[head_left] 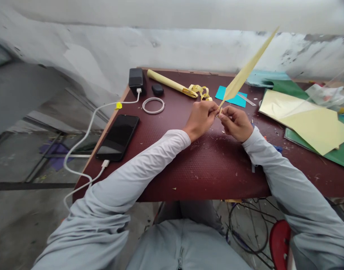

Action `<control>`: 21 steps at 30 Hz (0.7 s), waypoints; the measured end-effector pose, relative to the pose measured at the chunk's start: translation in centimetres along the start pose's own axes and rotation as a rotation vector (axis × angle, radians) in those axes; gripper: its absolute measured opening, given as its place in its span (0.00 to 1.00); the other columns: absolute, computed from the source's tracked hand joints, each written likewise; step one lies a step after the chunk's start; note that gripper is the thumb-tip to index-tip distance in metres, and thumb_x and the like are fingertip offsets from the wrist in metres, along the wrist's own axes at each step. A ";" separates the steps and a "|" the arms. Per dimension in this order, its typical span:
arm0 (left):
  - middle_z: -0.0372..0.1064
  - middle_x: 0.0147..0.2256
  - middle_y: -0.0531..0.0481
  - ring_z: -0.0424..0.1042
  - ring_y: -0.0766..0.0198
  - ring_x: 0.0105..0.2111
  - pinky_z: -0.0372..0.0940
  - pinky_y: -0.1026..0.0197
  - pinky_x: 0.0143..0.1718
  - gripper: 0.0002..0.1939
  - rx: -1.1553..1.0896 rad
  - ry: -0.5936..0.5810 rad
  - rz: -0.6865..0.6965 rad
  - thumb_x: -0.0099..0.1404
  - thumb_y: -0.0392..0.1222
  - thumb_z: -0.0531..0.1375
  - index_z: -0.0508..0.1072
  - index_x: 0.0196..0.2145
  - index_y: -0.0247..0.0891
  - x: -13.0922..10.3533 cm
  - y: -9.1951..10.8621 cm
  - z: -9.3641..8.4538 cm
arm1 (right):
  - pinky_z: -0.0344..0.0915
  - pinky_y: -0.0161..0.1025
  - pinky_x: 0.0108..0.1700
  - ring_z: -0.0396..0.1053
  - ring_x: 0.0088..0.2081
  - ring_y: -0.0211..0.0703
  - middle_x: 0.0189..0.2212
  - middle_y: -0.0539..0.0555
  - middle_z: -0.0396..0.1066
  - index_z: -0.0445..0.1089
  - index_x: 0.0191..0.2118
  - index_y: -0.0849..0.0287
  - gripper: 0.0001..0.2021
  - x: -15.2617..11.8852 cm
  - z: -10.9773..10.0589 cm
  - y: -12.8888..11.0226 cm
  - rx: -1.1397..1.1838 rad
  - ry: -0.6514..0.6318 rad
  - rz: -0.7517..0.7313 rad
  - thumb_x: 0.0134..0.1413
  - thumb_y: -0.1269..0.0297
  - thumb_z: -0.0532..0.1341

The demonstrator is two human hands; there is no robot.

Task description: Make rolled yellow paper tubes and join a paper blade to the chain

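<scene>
While pinched at its lower tip between left hand [200, 118] and right hand [236, 122], long tapered pale-yellow paper strip [246, 71] held above the dark red textured tabletop [211, 165], long axis running diagonally, narrow point aimed up and to the right toward the wall, lower end at the fingertips. Both hands closed narrowly on that lower end, knuckles nearly touching.

Noted behind the hands: rolled pale-yellow paper tube [172, 83] lying slantwise, curled yellow paper chain [201, 92] at its near end, turquoise paper square [232, 96] partly hidden behind the strip, grey metal ruler [247, 99] just beside it. To the right: large pale-yellow paper sheet [307, 122] resting on green sheets [340, 153].

To the left: black smartphone [118, 137] face up near the table edge, white charging cable [84, 138] plugged in and looping off the edge up to a black charger block [135, 78]; white ring [153, 105] and small black oval object [157, 89] near that. Paper scraps scattered across the surface. Nothing between hands and strip.
</scene>
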State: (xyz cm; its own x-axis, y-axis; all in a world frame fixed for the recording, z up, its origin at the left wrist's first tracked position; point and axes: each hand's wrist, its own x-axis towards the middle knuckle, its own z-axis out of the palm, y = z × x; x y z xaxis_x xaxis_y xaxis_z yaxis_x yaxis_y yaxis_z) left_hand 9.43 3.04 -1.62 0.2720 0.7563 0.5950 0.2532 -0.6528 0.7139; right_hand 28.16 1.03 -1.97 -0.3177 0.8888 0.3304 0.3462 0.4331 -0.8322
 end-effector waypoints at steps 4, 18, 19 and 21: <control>0.65 0.22 0.54 0.60 0.69 0.25 0.52 0.61 0.31 0.16 0.071 -0.037 0.075 0.67 0.27 0.59 0.67 0.22 0.35 0.0 0.5 -0.3 | 0.50 0.36 0.24 0.54 0.23 0.35 0.23 0.47 0.59 0.67 0.34 0.55 0.18 0.0 -0.1 -0.4 -0.003 0.008 0.017 0.63 0.46 0.66; 0.70 0.24 0.53 0.65 0.69 0.26 0.58 0.63 0.32 0.13 0.034 -0.084 0.094 0.69 0.31 0.58 0.74 0.26 0.35 0.0 0.3 -0.1 | 0.51 0.35 0.16 0.53 0.15 0.31 0.16 0.42 0.58 0.68 0.33 0.56 0.15 -0.4 0.3 -1.3 0.257 0.049 0.194 0.57 0.52 0.70; 0.70 0.24 0.53 0.67 0.68 0.27 0.60 0.64 0.32 0.12 0.010 -0.090 0.067 0.69 0.32 0.58 0.74 0.27 0.36 0.0 0.3 -0.1 | 0.50 0.35 0.17 0.53 0.16 0.31 0.17 0.43 0.59 0.68 0.32 0.56 0.14 -0.4 0.3 -1.3 0.227 0.053 0.177 0.58 0.53 0.70; 0.72 0.25 0.52 0.70 0.68 0.28 0.64 0.65 0.33 0.12 -0.032 -0.109 0.012 0.69 0.33 0.59 0.75 0.27 0.36 -0.1 0.3 -0.2 | 0.50 0.35 0.19 0.54 0.18 0.32 0.19 0.45 0.61 0.69 0.32 0.56 0.14 -0.3 0.3 -1.3 0.150 0.062 0.125 0.59 0.54 0.69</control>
State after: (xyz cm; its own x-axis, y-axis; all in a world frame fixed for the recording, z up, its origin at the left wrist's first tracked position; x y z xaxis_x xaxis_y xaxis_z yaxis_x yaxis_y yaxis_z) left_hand 9.31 2.79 -1.42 0.3750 0.7381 0.5609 0.2203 -0.6586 0.7195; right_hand 27.52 0.12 -1.15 -0.2240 0.9439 0.2428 0.2427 0.2953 -0.9241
